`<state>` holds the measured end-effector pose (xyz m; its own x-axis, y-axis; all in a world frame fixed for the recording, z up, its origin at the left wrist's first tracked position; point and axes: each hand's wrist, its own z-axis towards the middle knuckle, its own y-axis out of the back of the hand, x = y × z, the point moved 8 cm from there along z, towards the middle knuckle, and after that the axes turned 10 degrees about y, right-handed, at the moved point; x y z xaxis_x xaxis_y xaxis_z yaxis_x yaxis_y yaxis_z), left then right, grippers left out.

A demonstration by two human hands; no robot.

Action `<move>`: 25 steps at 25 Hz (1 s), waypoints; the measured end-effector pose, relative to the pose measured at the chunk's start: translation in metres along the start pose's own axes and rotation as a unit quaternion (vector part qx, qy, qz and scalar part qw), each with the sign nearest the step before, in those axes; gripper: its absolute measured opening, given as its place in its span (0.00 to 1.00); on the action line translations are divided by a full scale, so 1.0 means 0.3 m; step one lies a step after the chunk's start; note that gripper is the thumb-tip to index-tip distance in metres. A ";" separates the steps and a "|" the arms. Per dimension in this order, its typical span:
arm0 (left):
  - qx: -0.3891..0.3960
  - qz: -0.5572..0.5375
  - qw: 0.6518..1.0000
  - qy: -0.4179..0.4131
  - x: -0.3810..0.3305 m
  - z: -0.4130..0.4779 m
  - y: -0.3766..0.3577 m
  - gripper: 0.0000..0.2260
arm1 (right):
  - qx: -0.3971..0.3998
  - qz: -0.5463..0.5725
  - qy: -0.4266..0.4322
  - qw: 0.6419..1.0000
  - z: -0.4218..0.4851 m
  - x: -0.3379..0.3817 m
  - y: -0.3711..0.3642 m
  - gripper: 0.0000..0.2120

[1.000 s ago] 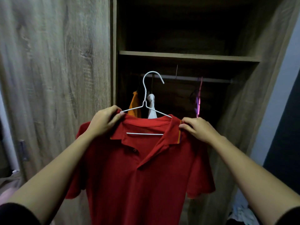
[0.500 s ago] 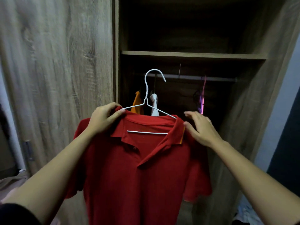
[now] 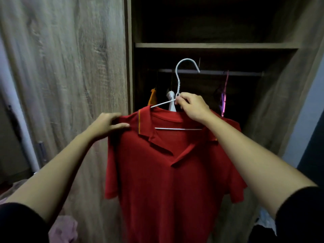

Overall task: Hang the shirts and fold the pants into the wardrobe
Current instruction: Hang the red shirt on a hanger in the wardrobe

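While the red polo shirt (image 3: 168, 181) is held up before the open wardrobe (image 3: 219, 45), its weight is carried on a white wire hanger (image 3: 177, 128) threaded through the collar. The hanger's neck, just below the hook, is pinched by the right hand (image 3: 192, 106), whose fingers are curled closed round the wire. The shirt's shoulder on the left of the scene is gripped by the left hand (image 3: 107, 126), with the thumb laid across the front of the fabric. The hook is seen raised in front of the hanging rail (image 3: 210, 72), not yet set over it. Farther in, an orange garment (image 3: 152, 97) and a white garment (image 3: 171, 100) are hung at the left of the rail, and a pink hanger (image 3: 224, 97) at the right. A wooden door (image 3: 70, 85) is seen at the left, and pink cloth (image 3: 64, 230) near the lower left corner.
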<state>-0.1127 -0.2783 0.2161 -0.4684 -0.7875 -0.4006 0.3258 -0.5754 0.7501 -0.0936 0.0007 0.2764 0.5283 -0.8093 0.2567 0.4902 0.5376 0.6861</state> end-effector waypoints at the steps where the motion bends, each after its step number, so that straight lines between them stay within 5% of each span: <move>1: 0.003 -0.037 0.999 0.033 0.066 -0.026 -0.004 0.23 | -0.003 0.003 0.005 1.000 0.003 -0.004 0.013 0.14; 8: 0.031 -0.047 0.994 0.095 0.199 -0.105 -0.106 0.10 | 0.025 -0.012 -0.002 1.000 -0.006 0.021 0.020 0.12; 12: 0.060 -0.170 0.974 0.135 0.207 -0.103 -0.127 0.03 | -0.014 -0.009 0.010 1.000 0.001 -0.001 0.070 0.12; 15: 0.086 -0.153 0.977 0.123 0.159 -0.112 -0.134 0.06 | -0.018 -0.002 0.012 1.000 -0.005 -0.027 0.080 0.09; 18: 0.007 -0.185 0.979 0.088 0.056 -0.071 -0.069 0.07 | -0.004 0.010 0.022 1.000 -0.027 -0.026 0.055 0.09; 25: -0.019 -0.174 0.981 0.079 -0.031 -0.038 -0.060 0.07 | 0.006 0.042 0.022 0.999 -0.052 0.005 0.050 0.11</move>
<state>-0.1048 -0.2631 0.2003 -0.4252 -0.5641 -0.7078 0.2002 -0.8213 0.5343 -0.0747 0.0114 0.2766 0.5969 -0.7503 0.2843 0.4340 0.6000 0.6720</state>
